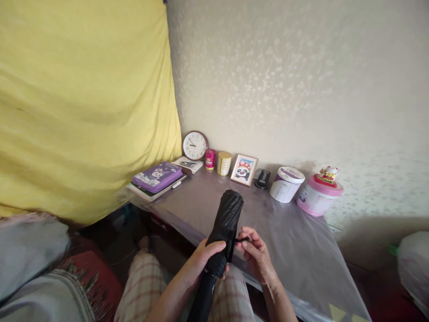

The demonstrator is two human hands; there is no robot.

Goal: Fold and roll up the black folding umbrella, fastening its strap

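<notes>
A folded black umbrella (228,214) is held at a slant over the table's near edge, its handle running down toward my lap. My left hand (211,255) is wrapped around the lower part of its canopy, thumb across the front. Just to the right, my right hand (253,250) pinches a short dark strap (243,240) that sticks out from the umbrella's side. The canopy's folds lie close around the shaft.
On the table (281,255), along the wall, stand a clock (195,145), a pink can (210,159), a yellow can (224,163), a panda picture frame (244,170), a black object (262,179), a white tub (287,185) and a pink-lidded tub (318,197). A purple case (157,176) lies left.
</notes>
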